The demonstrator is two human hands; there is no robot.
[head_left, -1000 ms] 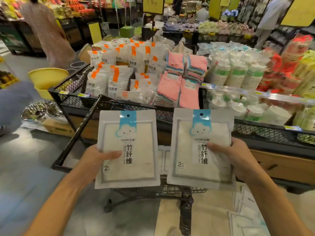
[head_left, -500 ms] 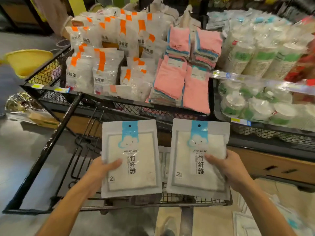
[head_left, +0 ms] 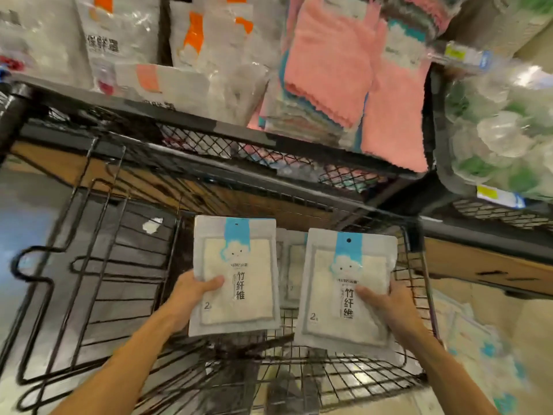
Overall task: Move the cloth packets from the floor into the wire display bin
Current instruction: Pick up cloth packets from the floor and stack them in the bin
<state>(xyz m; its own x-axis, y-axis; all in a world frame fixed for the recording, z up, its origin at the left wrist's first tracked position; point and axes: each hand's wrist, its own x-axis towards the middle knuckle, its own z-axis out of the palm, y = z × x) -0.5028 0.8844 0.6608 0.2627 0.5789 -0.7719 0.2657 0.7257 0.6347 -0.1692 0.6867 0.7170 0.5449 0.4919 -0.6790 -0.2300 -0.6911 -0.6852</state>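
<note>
Above the wire display bin (head_left: 344, 372), near its right edge, a left hand (head_left: 191, 298) and a right hand (head_left: 389, 304) each gripped a cloth packet, the left packet (head_left: 236, 277) and right packet (head_left: 347, 292) both printed "竹纤维" and "2" under a blue cloud. More packets (head_left: 466, 339) lay on the floor; pink cloths (head_left: 335, 73) filled the mesh shelf (head_left: 239, 145) behind
</note>
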